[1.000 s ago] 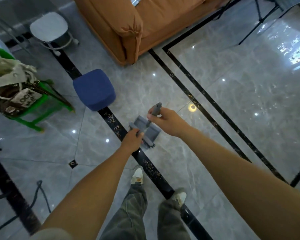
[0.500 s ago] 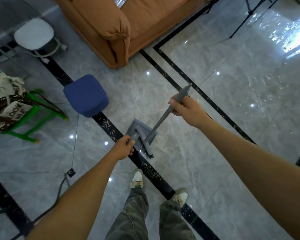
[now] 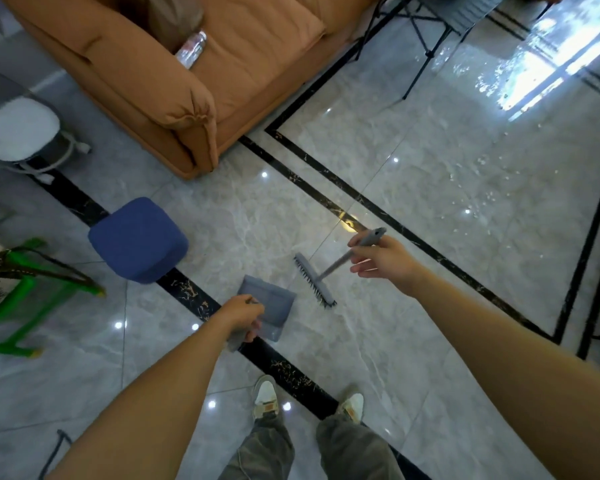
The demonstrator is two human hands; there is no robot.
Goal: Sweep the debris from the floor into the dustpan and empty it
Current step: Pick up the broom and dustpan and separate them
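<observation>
My left hand [image 3: 240,318] grips the handle of a grey dustpan [image 3: 272,308], held low over the marble floor with its tray pointing away from me. My right hand [image 3: 383,261] holds the handle of a grey brush [image 3: 314,285], its bristled head hanging just right of the dustpan and apart from it. Small white debris [image 3: 478,188] lies scattered on the shiny floor at the right, far from both tools.
A blue cube stool [image 3: 137,239] stands left of the dustpan. An orange sofa [image 3: 174,74] fills the back. A green stool with bags [image 3: 18,289] is at far left, a white round stool [image 3: 18,129] behind it. Black stand legs [image 3: 426,57] are at back right.
The brush has come out of the dustpan and swung right, away from it. My right hand moved right with it. The view has shifted toward the debris.
</observation>
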